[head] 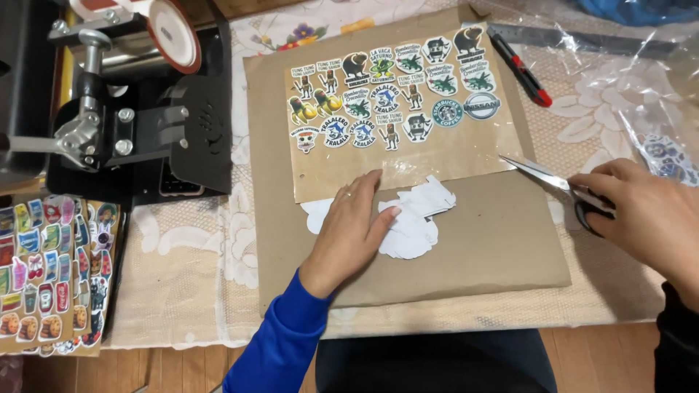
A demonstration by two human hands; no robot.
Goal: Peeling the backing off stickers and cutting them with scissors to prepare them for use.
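Landmark: a brown cardboard sheet (466, 255) is laid over a lace tablecloth (189, 269); all places below are given from it.

Sticker sheet: a tan sheet of printed stickers (397, 109) is laid on the far half of the cardboard, its near edge just beyond the left hand. The stickers on it are seen in uncut rows, about two dozen of them.

Cut pieces: a small heap of white cut-out shapes (411, 218) is gathered at the middle of the cardboard, face down as far as can be told.

Left hand: the left hand (349, 233) is laid flat, fingers spread and open, on the cardboard; the heap is touched by its fingertips and nothing is gripped.

Right hand: the right hand (641, 211) is closed around the dark handles of a pair of scissors (553, 180) at the right edge of the cardboard, with the blades pointed toward the sticker sheet.

Progress: by judgement, a first batch has been cut out, while the rows on the sheet are left to be cut.

Surroundings: a red and black knife (518, 69) and a metal ruler (582, 40) are placed beyond the far right corner; a black press machine (138, 109) and another sticker sheet (51, 276) are set left of the cardboard.
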